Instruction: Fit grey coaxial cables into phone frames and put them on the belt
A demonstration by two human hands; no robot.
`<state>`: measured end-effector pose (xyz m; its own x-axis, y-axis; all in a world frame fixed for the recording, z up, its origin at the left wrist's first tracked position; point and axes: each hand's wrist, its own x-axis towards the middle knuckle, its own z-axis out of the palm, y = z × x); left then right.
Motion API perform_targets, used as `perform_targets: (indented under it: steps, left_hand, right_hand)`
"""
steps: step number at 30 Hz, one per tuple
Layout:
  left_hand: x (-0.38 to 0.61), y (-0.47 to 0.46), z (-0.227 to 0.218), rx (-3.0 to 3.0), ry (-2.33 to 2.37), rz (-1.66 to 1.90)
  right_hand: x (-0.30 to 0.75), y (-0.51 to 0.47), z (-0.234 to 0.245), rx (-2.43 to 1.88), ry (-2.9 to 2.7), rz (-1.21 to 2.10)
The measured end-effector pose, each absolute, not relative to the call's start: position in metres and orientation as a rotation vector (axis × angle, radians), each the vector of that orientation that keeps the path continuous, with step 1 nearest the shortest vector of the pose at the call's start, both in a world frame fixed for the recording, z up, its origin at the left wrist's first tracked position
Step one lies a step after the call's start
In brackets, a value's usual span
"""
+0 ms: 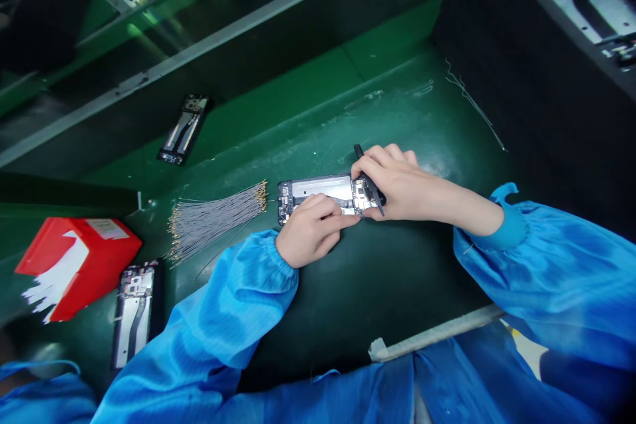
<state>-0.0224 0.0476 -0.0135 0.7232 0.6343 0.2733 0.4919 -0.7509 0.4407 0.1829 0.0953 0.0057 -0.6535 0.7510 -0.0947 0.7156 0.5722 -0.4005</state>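
Note:
An opened phone lies on the green work surface, its circuit board bared at the right end. My left hand rests over its near edge, fingers mostly curled, with one stretched along the edge to the board. At the board end is my right hand, closed round a slim black stick-like tool that slants across the board. Its thumb and fingertips also touch the phone there; whether they pinch a small part is hidden. A bundle of thin grey coaxial cables with gold-coloured ends lies left of the phone.
Another opened phone lies at the lower left beside a red box with white paper strips. A third opened phone lies farther back. Loose cables lie by a dark block at right. A metal rail crosses behind.

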Motion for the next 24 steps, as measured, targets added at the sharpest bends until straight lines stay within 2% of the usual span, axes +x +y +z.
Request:
perform_targets:
  steps: [11, 24]
  left_hand:
    - [-0.023, 0.048, -0.015, 2.559, 0.899, 0.549]
    - [-0.022, 0.049, -0.013, 2.431, 0.901, 0.674]
  right_hand:
    - [0.174, 0.097, 0.006, -1.31, -2.758, 0.552]
    - [0.172, 0.101, 0.004, -1.255, -2.761, 0.576]
